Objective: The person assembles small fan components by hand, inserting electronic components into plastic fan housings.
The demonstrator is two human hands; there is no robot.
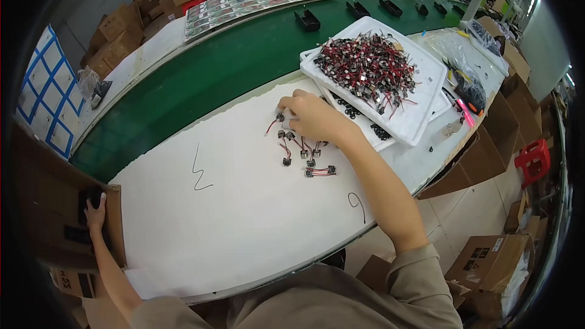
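Observation:
My right hand [312, 117] is over the white work surface [244, 207], its thumb and fingers closed in a pinch. At the fingertips is a small black connector with red and black wires [280, 117]. Several similar wired connectors [312, 155] lie loose just below that hand, some under its shadow. At the far left, my left hand [95, 213] reaches into an open cardboard box [114, 225] with its fingers round a black plastic part [92, 198]. Another dark piece [77, 234] lies in the box, its shape hard to make out.
A white foam tray [420, 109] heaped with wired connectors rests tilted on another tray holding small black parts. Behind runs a green conveyor belt [183, 100] carrying black plastic housings [308, 20]. Tools with orange handles [472, 100] lie right; a red stool [532, 161] stands beyond cardboard boxes.

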